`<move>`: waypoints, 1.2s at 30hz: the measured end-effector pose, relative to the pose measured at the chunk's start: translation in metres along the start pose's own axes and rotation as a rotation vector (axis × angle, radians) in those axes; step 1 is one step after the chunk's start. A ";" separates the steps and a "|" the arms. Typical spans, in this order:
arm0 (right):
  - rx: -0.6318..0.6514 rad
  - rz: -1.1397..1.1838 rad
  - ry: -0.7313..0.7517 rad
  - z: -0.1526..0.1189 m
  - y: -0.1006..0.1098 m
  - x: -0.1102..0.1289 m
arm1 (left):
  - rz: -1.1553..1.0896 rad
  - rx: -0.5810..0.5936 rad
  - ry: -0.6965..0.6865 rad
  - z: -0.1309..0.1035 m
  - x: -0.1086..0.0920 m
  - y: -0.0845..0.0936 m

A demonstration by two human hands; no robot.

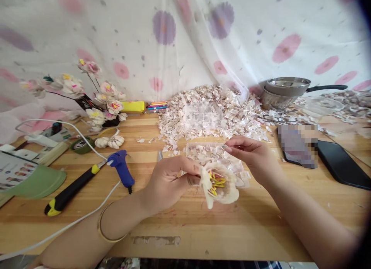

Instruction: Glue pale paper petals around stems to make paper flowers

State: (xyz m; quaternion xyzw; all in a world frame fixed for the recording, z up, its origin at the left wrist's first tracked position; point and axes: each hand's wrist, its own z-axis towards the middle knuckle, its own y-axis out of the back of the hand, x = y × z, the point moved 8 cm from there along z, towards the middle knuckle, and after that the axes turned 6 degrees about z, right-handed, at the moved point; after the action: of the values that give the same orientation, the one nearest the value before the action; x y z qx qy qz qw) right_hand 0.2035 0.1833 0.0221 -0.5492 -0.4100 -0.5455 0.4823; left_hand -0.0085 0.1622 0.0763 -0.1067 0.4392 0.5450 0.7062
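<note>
An artificial flower [222, 184] with cream petals and yellow stamens is held by the left hand [172, 175], its base pinched between thumb and fingers, above the table [246, 230] at the near edge of the clear box [246, 179]. Over the far right part of that box, the right hand [249, 152] is poised with thumb and fingertips drawn together; whether anything is gripped there cannot be told.

The thin petals could be creased or torn if the base is squeezed harder, and the stamens could be bent if the open cup is pushed against the box. Several petal-like flakes [199, 152] could be lifted from the box at once, since they are piled loosely and overlapped; brittle ones, if they are so, could be cracked by a firm pinch. The flake heap [239, 122] behind the box could be scattered if it is brushed by the right hand.

Left of the box, a white cable [87, 215] is laid close to the gold bangle [99, 224]. If it is snagged there, the blue glue gun [121, 168], also left of the box, could be dragged, though how the two are joined is not made clear. Whether the gun is heated cannot be seen, so a burn is not ruled out.
</note>
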 end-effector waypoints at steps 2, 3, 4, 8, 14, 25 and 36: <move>-0.027 0.012 0.032 -0.002 0.002 0.005 | 0.058 -0.021 -0.130 0.005 -0.006 0.006; -0.036 0.021 0.056 -0.004 0.002 0.008 | 0.117 -0.038 -0.181 0.006 -0.007 0.008; -0.044 0.027 0.089 -0.007 0.002 0.012 | 0.194 -0.031 -0.233 0.006 -0.010 0.007; -0.025 0.022 0.315 -0.028 -0.005 0.038 | 0.425 0.044 -0.432 0.003 -0.021 -0.002; 0.168 0.087 0.362 -0.051 -0.027 0.052 | 0.438 0.128 -0.431 0.003 -0.025 -0.012; 0.206 0.022 0.434 -0.073 -0.031 0.070 | 0.433 0.132 -0.409 0.006 -0.024 -0.012; 0.233 -0.177 0.633 -0.078 -0.020 0.089 | 1.138 0.075 -0.765 -0.007 -0.066 -0.014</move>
State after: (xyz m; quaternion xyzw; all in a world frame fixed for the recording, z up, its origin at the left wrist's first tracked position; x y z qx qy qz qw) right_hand 0.1743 0.1044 0.1071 -0.2563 -0.3456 -0.6780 0.5960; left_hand -0.0011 0.1078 0.1159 0.3649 0.1653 0.8150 0.4187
